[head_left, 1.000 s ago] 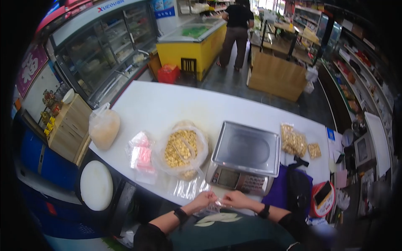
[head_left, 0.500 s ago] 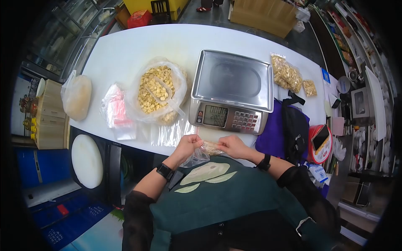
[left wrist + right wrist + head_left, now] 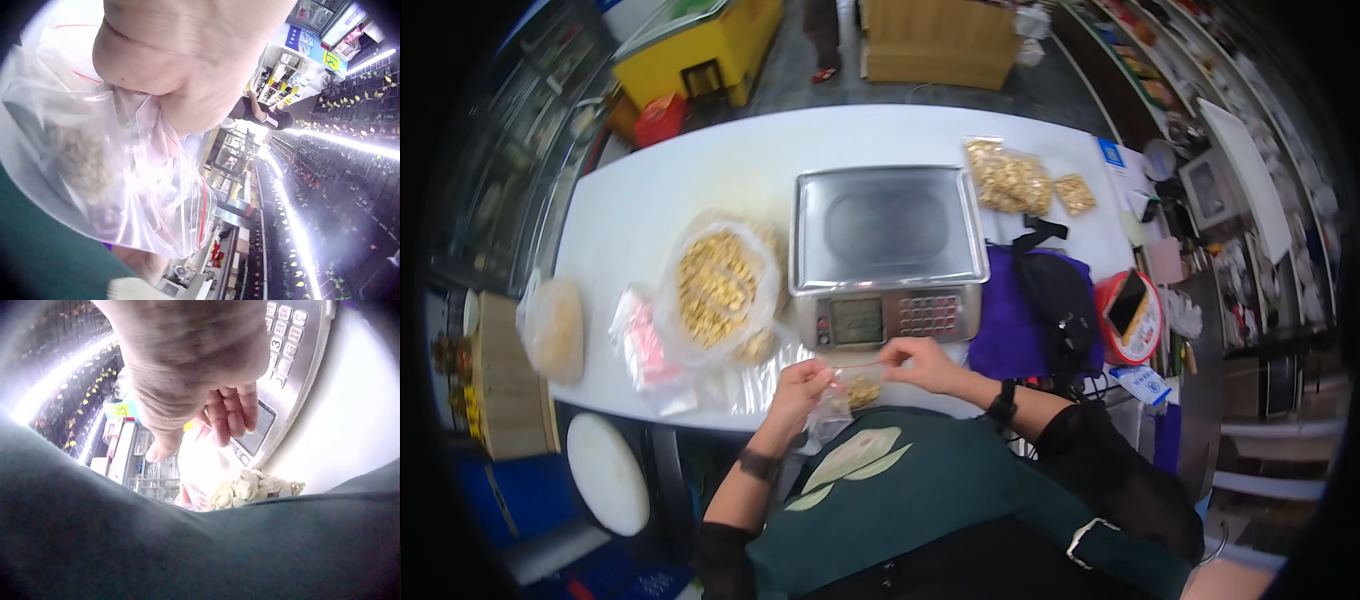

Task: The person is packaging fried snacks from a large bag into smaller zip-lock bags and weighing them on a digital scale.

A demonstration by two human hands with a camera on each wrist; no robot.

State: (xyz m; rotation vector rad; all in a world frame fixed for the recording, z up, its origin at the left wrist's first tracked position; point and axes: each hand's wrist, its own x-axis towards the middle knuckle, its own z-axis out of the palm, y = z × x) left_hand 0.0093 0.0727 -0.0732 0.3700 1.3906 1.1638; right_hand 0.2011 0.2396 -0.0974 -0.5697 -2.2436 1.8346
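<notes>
At the table's near edge, my left hand [image 3: 802, 388] pinches the top of a clear zip bag [image 3: 860, 388] with pale flat pieces inside. The left wrist view has this hand [image 3: 181, 56] over the crinkled bag [image 3: 81, 159], its red zip lines showing. My right hand [image 3: 925, 366] is by the bag's right end; in the right wrist view this hand [image 3: 194, 369] has its thumb apart from its bent fingers, nothing visible between them. Just beyond both hands is a scale [image 3: 887, 235]. An open bag of yellowish pieces [image 3: 715, 290] stands left of it.
Flat empty bags [image 3: 645, 345] and a tied bag [image 3: 555, 330] lie on the left of the white table [image 3: 830, 125]. Filled bags [image 3: 1015, 180], a purple cloth [image 3: 1000, 330] with a black pouch, and a red tub [image 3: 1142, 345] are on the right.
The head view has shifted, so the table things appear further left and lower than half a second ago. My right thumb and fingers have moved apart, away from the bag's edge.
</notes>
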